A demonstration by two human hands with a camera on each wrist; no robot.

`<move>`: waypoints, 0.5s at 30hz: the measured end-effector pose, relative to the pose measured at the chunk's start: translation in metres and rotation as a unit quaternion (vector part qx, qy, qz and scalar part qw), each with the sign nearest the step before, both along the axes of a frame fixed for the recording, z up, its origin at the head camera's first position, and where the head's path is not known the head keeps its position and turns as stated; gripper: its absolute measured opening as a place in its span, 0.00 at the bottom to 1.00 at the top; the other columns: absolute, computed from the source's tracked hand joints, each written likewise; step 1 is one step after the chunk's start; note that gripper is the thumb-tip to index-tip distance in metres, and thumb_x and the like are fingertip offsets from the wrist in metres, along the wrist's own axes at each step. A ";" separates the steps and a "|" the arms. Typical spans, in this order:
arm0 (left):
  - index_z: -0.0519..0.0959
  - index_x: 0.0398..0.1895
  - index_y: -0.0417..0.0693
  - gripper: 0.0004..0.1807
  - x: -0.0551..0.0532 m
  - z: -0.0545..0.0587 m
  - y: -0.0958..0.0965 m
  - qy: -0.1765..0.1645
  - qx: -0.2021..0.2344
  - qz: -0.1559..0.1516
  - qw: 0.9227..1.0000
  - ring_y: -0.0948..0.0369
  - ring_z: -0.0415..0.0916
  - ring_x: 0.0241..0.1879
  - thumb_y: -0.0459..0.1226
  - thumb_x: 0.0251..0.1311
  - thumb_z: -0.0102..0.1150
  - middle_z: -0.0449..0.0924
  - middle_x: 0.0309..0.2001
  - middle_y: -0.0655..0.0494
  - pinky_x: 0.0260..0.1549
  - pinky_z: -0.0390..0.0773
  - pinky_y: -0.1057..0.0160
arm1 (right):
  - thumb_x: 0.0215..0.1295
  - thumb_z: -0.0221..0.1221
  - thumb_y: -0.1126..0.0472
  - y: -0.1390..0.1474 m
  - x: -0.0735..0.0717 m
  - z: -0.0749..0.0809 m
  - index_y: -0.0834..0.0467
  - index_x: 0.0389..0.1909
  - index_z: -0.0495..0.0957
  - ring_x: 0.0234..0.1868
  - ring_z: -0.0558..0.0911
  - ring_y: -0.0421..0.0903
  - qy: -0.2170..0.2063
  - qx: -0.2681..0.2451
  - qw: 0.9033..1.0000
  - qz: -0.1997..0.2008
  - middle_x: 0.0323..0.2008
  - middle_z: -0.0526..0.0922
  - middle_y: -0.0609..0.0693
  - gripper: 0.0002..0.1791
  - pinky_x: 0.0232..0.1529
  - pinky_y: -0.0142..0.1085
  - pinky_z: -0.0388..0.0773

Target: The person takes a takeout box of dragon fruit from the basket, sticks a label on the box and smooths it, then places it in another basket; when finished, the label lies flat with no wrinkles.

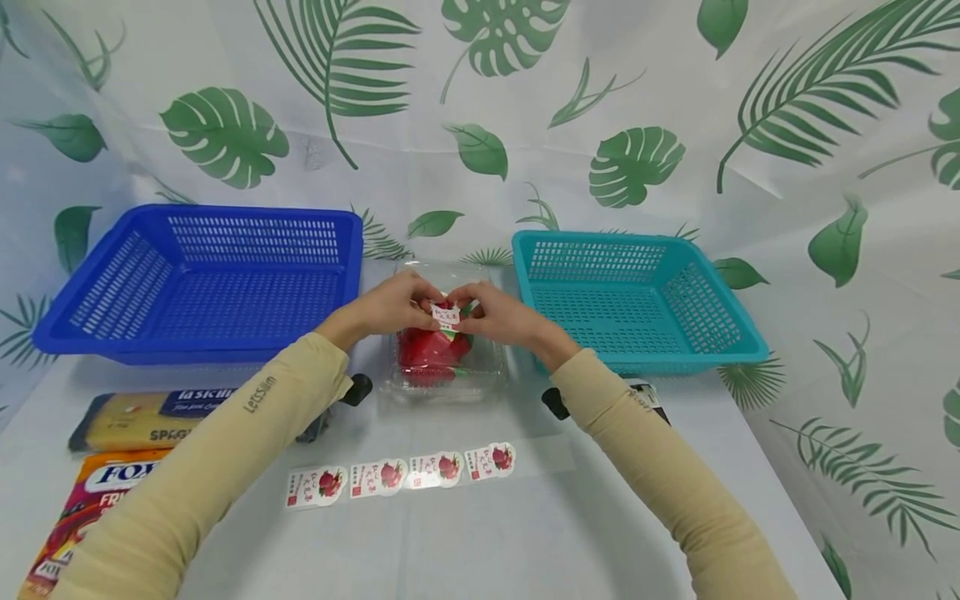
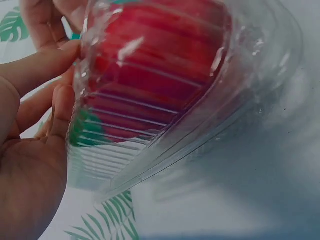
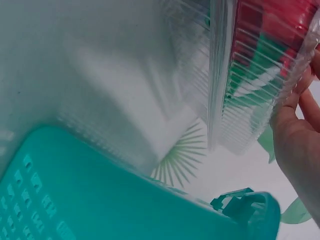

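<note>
Against the back of the table stands a clear plastic clamshell box (image 1: 491, 362), with red dragon fruit (image 1: 431, 354) showing through it, green tips included. Over its lid, my left hand (image 1: 393, 304) and right hand (image 1: 502, 317) meet from either side. Thumbs and fingers pinch opposite edges of a small white label (image 1: 446, 317) with red print, right at the lid. In the left wrist view, the left fingertips lie along the box's top face. The right wrist view has the right hand (image 3: 300, 145) at the box's upper side; the label is hidden there.
A blue basket (image 1: 350, 250) stands left of the box, a teal basket (image 1: 525, 258) right of it. In front lies a strip of fruit labels (image 1: 390, 477). At left are a spaghetti pack (image 1: 123, 423) and an orange Fox's bag (image 1: 97, 483), partly behind my left sleeve.
</note>
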State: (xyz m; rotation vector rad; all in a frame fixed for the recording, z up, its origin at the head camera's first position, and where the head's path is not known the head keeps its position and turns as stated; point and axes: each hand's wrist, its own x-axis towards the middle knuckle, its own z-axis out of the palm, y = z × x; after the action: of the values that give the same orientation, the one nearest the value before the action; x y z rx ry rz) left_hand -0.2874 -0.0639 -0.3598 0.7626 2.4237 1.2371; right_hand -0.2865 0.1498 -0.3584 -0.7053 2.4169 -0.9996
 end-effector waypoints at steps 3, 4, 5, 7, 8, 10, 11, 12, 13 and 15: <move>0.77 0.55 0.28 0.20 0.000 0.000 -0.001 -0.017 0.003 -0.003 1.000 0.59 0.70 0.30 0.25 0.57 0.63 0.75 0.31 0.50 0.31 0.73 0.66 | 0.70 0.58 0.65 0.001 0.001 0.000 0.62 0.67 0.65 0.46 0.79 0.50 -0.014 -0.003 1.000 -0.001 0.56 0.72 0.56 0.26 0.47 0.38 0.79; 0.77 0.55 0.29 0.20 0.000 0.000 -0.001 -0.021 0.002 0.001 1.000 0.60 0.70 0.30 0.26 0.58 0.63 0.75 0.31 0.50 0.31 0.73 0.66 | 0.70 0.58 0.65 0.001 0.001 0.000 0.62 0.67 0.65 0.46 0.79 0.50 -0.016 -0.004 1.000 -0.002 0.56 0.72 0.56 0.26 0.47 0.38 0.78; 0.78 0.55 0.30 0.20 0.001 0.000 -0.002 -0.021 0.000 0.005 1.000 0.60 0.69 0.30 0.27 0.59 0.63 0.75 0.31 0.51 0.31 0.72 0.66 | 0.70 0.58 0.64 0.001 0.001 0.000 0.62 0.67 0.66 0.46 0.79 0.50 -0.016 -0.003 1.000 -0.003 0.56 0.72 0.56 0.26 0.47 0.38 0.78; 0.79 0.54 0.32 0.19 0.001 0.000 -0.001 -0.014 -0.006 0.013 1.000 0.60 0.69 0.30 0.29 0.59 0.64 0.75 0.30 0.51 0.30 0.71 0.66 | 0.70 0.58 0.63 0.001 0.001 0.000 0.61 0.66 0.66 0.46 0.79 0.50 -0.011 0.000 1.000 -0.005 0.56 0.72 0.56 0.26 0.47 0.38 0.78; 0.79 0.54 0.33 0.18 0.002 0.001 -0.001 -0.010 -0.009 0.019 1.000 0.59 0.69 0.30 0.30 0.60 0.64 0.75 0.30 0.51 0.29 0.71 0.65 | 0.70 0.58 0.63 0.000 0.001 0.000 0.61 0.66 0.66 0.46 0.79 0.50 -0.008 0.001 1.000 -0.006 0.56 0.72 0.56 0.25 0.47 0.38 0.78; 0.81 0.52 0.35 0.17 0.003 0.001 0.000 0.000 -0.017 0.032 0.999 0.58 0.69 0.31 0.32 0.60 0.65 0.74 0.31 0.50 0.30 0.71 0.64 | 0.70 0.58 0.62 -0.001 0.001 0.000 0.61 0.66 0.66 0.46 0.79 0.50 -0.002 0.006 1.000 -0.009 0.56 0.72 0.56 0.25 0.47 0.38 0.78; 0.81 0.51 0.36 0.17 0.004 0.001 0.001 0.004 -0.023 0.039 0.999 0.57 0.69 0.32 0.32 0.60 0.65 0.74 0.33 0.49 0.30 0.71 0.64 | 0.70 0.58 0.61 -0.001 0.001 0.000 0.61 0.64 0.67 0.46 0.79 0.50 0.001 0.008 1.000 -0.011 0.55 0.72 0.56 0.24 0.47 0.38 0.78; 0.81 0.50 0.37 0.16 0.004 0.001 0.001 0.006 -0.029 0.048 0.998 0.57 0.69 0.34 0.33 0.59 0.66 0.73 0.35 0.48 0.31 0.71 0.64 | 0.70 0.58 0.61 -0.001 0.001 0.000 0.62 0.63 0.68 0.45 0.79 0.50 0.004 0.009 1.000 -0.013 0.55 0.72 0.56 0.23 0.47 0.38 0.78; 0.81 0.49 0.37 0.16 0.005 0.001 0.002 0.006 -0.035 0.056 0.998 0.56 0.69 0.36 0.33 0.59 0.66 0.72 0.38 0.48 0.33 0.71 0.63 | 0.70 0.58 0.61 -0.002 0.001 0.000 0.62 0.62 0.68 0.45 0.79 0.50 0.006 0.011 1.000 -0.015 0.54 0.73 0.55 0.22 0.46 0.38 0.78; 0.81 0.48 0.37 0.15 0.005 0.000 0.002 0.006 -0.044 0.068 0.997 0.55 0.68 0.40 0.34 0.59 0.66 0.71 0.42 0.47 0.35 0.72 0.63 | 0.70 0.58 0.61 -0.002 0.000 0.000 0.63 0.59 0.70 0.43 0.78 0.50 0.007 0.011 1.000 -0.017 0.53 0.74 0.55 0.20 0.45 0.37 0.78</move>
State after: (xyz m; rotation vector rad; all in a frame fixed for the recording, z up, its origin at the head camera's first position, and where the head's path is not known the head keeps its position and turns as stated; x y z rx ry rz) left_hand -0.2821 -0.0615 -0.3593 0.5897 2.5579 1.1680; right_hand -0.2860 0.1474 -0.3588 -0.6683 2.4558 -0.9838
